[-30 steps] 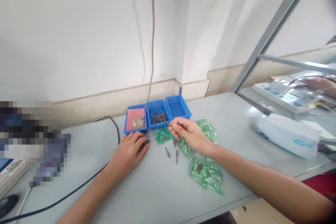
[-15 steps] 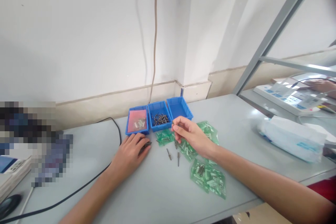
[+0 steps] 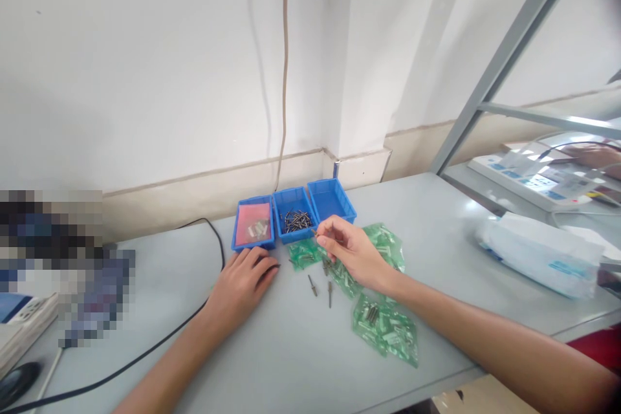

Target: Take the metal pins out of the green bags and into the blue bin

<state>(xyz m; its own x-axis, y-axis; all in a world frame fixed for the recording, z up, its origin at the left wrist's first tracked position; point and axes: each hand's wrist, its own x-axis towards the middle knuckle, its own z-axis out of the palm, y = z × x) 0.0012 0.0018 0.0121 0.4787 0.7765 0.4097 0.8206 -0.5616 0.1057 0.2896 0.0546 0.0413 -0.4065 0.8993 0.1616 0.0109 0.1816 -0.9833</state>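
My left hand (image 3: 245,281) rests on the table with its fingers curled round small metal pins, whose dark tips poke out by the thumb. My right hand (image 3: 352,251) pinches a small metal pin (image 3: 315,233) beside the middle blue tray (image 3: 294,194), which holds many metal pins. The left blue tray (image 3: 253,200) contains a pink sheet (image 3: 247,217) and small pale parts. Nothing shows inside the right blue tray (image 3: 332,191). Green bags (image 3: 385,330) of metal parts lie under and around my right hand. Two loose pins (image 3: 313,285) lie between my hands.
A black cable (image 3: 145,349) curves over the table's left side, near a black mouse (image 3: 20,383). On the right lie a white and blue plastic package (image 3: 543,255) and a metal frame (image 3: 509,58). Someone's hand (image 3: 596,155) shows behind the frame.
My right hand has turned slightly and moved a little left, and the pin in its fingertips now shows more clearly. Fewer pin tips show at my left hand.
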